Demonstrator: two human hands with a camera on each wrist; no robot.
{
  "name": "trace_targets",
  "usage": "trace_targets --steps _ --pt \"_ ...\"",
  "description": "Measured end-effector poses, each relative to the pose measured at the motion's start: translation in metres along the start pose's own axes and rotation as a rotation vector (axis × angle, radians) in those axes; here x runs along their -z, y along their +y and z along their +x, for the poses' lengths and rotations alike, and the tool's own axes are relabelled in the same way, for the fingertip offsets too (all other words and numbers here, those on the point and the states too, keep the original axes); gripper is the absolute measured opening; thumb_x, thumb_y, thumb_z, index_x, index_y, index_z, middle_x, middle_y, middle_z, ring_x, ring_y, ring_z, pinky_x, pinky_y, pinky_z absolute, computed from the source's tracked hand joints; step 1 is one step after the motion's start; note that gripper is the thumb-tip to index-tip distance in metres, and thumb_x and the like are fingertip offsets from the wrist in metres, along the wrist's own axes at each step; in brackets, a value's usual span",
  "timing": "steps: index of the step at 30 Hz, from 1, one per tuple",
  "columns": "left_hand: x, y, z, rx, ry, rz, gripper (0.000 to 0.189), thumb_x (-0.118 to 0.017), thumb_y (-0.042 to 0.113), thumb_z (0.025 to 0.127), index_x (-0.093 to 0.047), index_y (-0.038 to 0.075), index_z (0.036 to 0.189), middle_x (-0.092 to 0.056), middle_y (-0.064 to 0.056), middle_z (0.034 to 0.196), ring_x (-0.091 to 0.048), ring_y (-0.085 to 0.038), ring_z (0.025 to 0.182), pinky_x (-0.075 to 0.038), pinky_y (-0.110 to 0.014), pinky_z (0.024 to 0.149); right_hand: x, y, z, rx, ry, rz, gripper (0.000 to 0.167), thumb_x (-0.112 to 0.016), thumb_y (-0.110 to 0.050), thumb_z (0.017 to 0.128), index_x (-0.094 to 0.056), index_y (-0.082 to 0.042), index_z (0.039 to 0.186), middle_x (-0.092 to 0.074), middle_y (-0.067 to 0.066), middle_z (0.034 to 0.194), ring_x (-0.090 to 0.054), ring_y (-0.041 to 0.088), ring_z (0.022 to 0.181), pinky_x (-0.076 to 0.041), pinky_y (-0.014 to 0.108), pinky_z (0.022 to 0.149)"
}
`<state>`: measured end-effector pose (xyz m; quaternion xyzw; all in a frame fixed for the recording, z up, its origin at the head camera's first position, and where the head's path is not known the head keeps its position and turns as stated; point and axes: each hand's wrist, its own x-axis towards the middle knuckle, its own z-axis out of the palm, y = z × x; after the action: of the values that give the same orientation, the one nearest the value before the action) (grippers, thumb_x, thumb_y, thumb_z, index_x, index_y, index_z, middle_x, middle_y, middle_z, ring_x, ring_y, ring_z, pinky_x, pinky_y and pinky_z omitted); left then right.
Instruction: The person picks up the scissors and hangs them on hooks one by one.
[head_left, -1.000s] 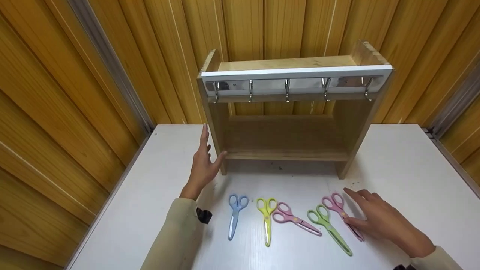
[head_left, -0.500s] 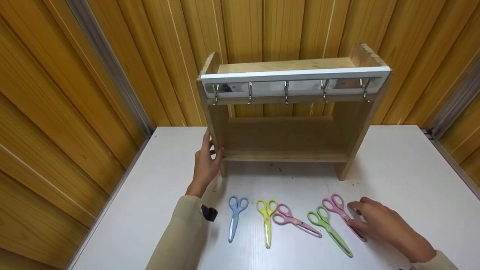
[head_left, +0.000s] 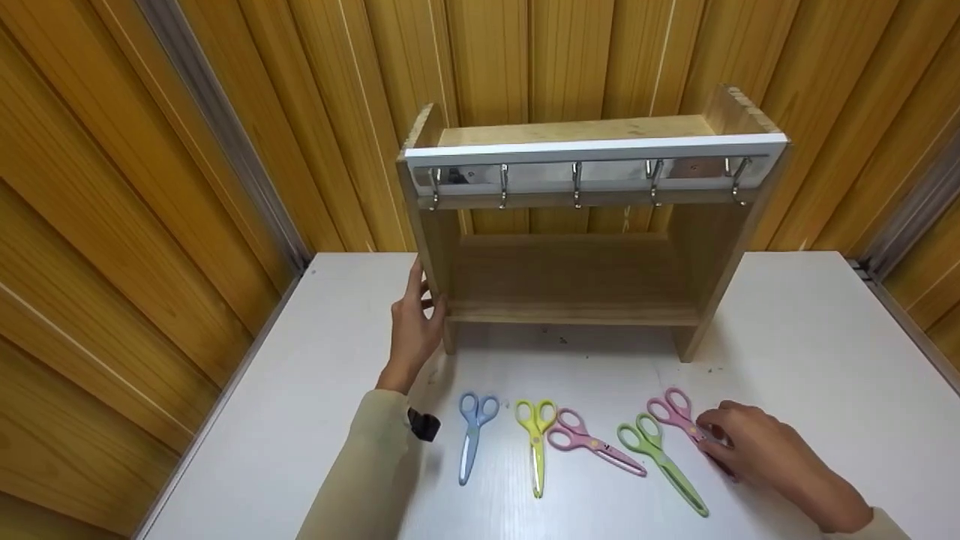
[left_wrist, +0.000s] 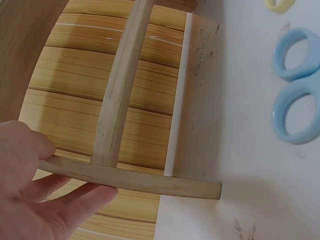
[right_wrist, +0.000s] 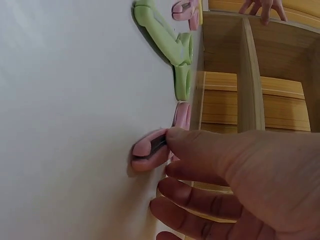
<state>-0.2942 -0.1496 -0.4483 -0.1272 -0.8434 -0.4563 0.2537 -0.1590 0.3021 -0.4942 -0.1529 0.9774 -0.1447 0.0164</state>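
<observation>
shelf: left grip clasping | pink scissors: right grip pinching | hooks: head view only

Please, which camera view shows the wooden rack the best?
The head view: it frames the wooden rack whole, with its five hooks, and the left hand covers only a little of one side. The left wrist view shows just some boards up close; the right wrist view shows cropped boards, partly behind the right hand.
</observation>
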Motion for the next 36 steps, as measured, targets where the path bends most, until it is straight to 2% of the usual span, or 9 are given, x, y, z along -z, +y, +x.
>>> trace_targets --steps 6,21,26,32,36 --pt "-0.001 0.000 0.001 0.022 -0.006 -0.007 0.077 -0.062 0.000 0.099 -0.025 0.020 0.164 -0.051 -0.013 0.154 -0.065 -0.033 0.122 -0.061 -0.040 0.087 -0.001 0.000 0.003 -0.003 0.002 0.015 0.014 -0.083 -0.009 0.084 -0.077 -0.008 0.096 -0.055 -0.008 0.075 -0.048 0.012 0.069 -0.043 0.031 0.056" --pt "-0.002 -0.001 0.002 0.041 -0.022 -0.009 0.076 -0.062 0.003 0.100 -0.025 0.021 0.164 -0.054 -0.018 0.149 -0.071 -0.035 0.108 -0.062 -0.040 0.085 0.001 0.000 0.006 -0.075 -0.054 0.087 0.019 -0.081 -0.007 0.085 -0.076 -0.003 0.104 -0.059 -0.005 0.075 -0.051 0.014 0.069 -0.043 0.029 0.057" --pt "-0.003 -0.002 0.003 0.041 -0.026 0.012 0.076 -0.062 0.002 0.099 -0.025 0.020 0.164 -0.057 -0.018 0.147 -0.072 -0.034 0.107 -0.062 -0.039 0.083 0.004 0.005 0.006 -0.023 -0.020 0.120 0.019 -0.078 -0.003 0.085 -0.077 -0.002 0.104 -0.057 -0.008 0.072 -0.048 0.010 0.066 -0.041 0.026 0.055" --pt "-0.005 -0.003 0.004 0.057 -0.037 0.005 0.079 -0.062 0.002 0.100 -0.023 0.023 0.165 -0.054 -0.014 0.151 -0.071 -0.032 0.112 -0.062 -0.036 0.084 0.008 0.009 0.009 0.041 0.012 0.099 0.004 -0.077 -0.002 0.083 -0.076 -0.005 0.086 -0.054 -0.007 0.071 -0.044 0.008 0.066 -0.040 0.025 0.055" --pt "-0.008 -0.002 0.004 0.080 -0.043 -0.004 0.079 -0.063 0.003 0.100 -0.023 0.024 0.165 -0.052 -0.012 0.153 -0.070 -0.032 0.112 -0.062 -0.036 0.085 0.009 0.012 0.009 0.084 0.024 0.073 0.011 -0.076 0.002 0.082 -0.074 -0.009 0.080 -0.055 -0.008 0.071 -0.044 0.006 0.065 -0.042 0.025 0.055"
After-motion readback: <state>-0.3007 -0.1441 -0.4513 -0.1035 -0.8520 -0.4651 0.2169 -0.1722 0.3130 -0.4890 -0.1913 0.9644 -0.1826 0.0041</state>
